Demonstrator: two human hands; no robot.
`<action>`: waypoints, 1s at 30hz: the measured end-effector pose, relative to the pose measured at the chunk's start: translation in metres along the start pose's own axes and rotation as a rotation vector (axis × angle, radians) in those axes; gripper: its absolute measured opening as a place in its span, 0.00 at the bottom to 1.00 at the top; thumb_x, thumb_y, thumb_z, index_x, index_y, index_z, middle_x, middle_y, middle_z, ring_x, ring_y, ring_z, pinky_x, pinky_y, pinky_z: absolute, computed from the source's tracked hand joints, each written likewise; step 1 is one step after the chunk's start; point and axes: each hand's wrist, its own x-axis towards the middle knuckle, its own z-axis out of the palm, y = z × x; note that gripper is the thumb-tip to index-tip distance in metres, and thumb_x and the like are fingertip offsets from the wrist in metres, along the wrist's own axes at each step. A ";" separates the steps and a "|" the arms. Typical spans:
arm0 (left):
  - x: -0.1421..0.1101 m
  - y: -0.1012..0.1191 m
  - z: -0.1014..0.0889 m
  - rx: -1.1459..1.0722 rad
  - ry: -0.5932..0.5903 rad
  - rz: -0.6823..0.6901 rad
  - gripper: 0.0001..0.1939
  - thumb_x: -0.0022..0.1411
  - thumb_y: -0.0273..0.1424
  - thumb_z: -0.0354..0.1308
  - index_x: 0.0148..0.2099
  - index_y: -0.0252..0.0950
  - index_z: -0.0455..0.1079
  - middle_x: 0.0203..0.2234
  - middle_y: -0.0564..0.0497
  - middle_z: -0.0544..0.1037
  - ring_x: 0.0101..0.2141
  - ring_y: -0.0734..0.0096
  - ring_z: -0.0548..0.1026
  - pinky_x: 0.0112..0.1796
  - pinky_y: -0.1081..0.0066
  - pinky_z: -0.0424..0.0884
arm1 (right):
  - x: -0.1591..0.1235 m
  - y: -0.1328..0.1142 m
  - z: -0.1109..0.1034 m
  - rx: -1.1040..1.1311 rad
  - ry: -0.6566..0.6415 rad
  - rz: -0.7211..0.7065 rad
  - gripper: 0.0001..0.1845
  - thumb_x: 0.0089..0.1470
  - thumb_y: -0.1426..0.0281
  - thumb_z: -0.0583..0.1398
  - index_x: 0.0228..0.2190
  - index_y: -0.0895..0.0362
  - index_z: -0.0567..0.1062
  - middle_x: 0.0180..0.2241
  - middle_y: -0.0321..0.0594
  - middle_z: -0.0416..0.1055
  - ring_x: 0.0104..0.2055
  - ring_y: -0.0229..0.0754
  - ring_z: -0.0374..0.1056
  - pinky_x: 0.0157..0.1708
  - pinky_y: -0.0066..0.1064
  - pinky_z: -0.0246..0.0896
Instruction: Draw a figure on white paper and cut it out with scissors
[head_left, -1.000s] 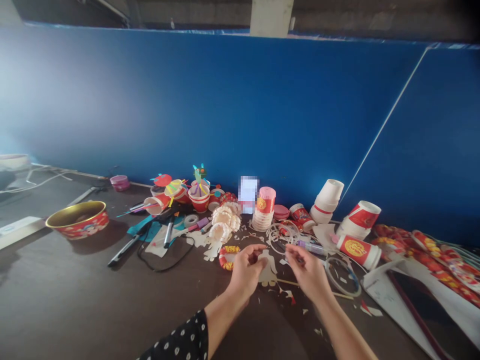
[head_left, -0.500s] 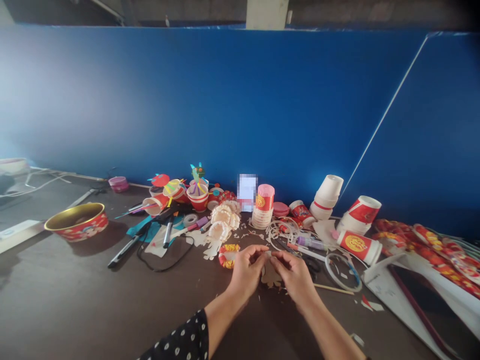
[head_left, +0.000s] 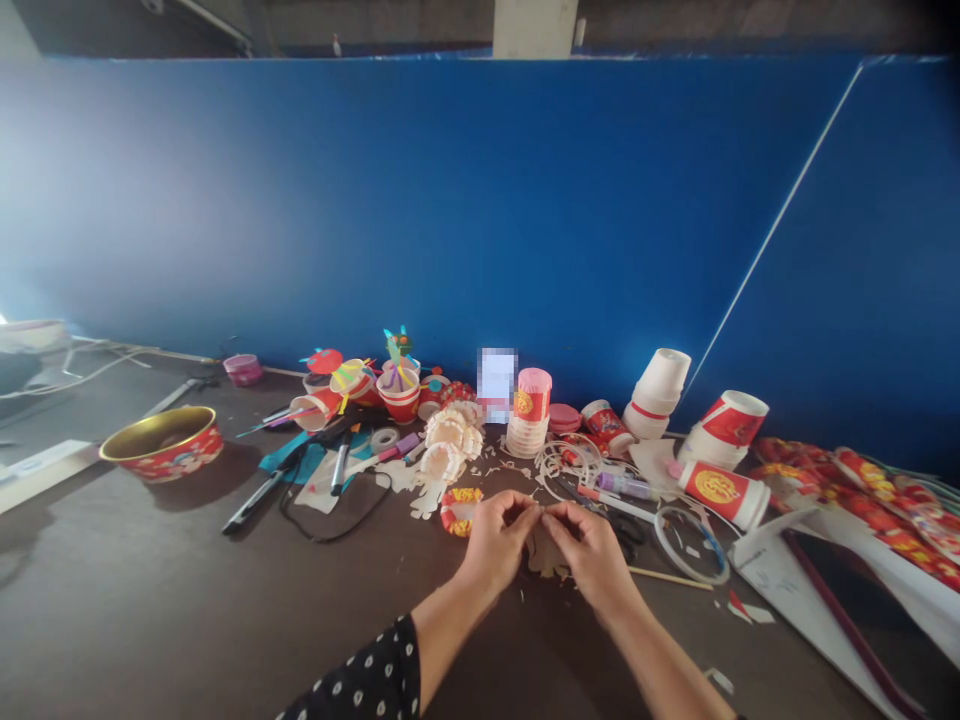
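My left hand (head_left: 501, 530) and my right hand (head_left: 589, 545) meet above the dark table, thumbs and forefingers pinched together. Whatever sits between the fingertips is too small to make out. Below and between them is a pale paper cutout (head_left: 546, 556) with a scalloped edge, partly covered by the fingers; whether it is held or lies on the table I cannot tell. Close to my left hand lies a red and yellow ring cut from a paper cup (head_left: 459, 512). Black-handled scissors (head_left: 628, 532) lie behind my right hand, partly hidden.
Scalloped white cup pieces (head_left: 444, 455) and a cup stack (head_left: 531, 405) stand ahead. Markers (head_left: 255, 500) and a red-gold bowl (head_left: 163, 445) are leftward. To the right are a wooden stick (head_left: 671, 578), a tape ring (head_left: 690, 545), tipped cups (head_left: 724, 490) and a phone (head_left: 862, 620).
The view has shifted slightly, so the table things appear a little further right. Both hands keep their pinch at nearly the same place, with fingertips slightly closer together.
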 end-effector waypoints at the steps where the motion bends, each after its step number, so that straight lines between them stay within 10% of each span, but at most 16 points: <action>1: 0.000 0.000 0.000 -0.004 -0.003 -0.007 0.09 0.50 0.34 0.55 0.26 0.32 0.67 0.18 0.53 0.69 0.21 0.75 0.65 0.24 0.75 0.61 | 0.000 0.000 0.000 -0.005 0.005 -0.001 0.11 0.50 0.66 0.56 0.27 0.60 0.75 0.21 0.37 0.70 0.25 0.40 0.64 0.25 0.26 0.58; 30: -0.002 0.004 0.000 0.058 0.005 -0.009 0.10 0.52 0.35 0.53 0.24 0.33 0.65 0.16 0.55 0.65 0.20 0.75 0.62 0.22 0.75 0.57 | 0.000 -0.002 -0.001 -0.027 0.044 -0.004 0.10 0.48 0.65 0.57 0.22 0.59 0.71 0.19 0.36 0.67 0.22 0.38 0.62 0.23 0.26 0.57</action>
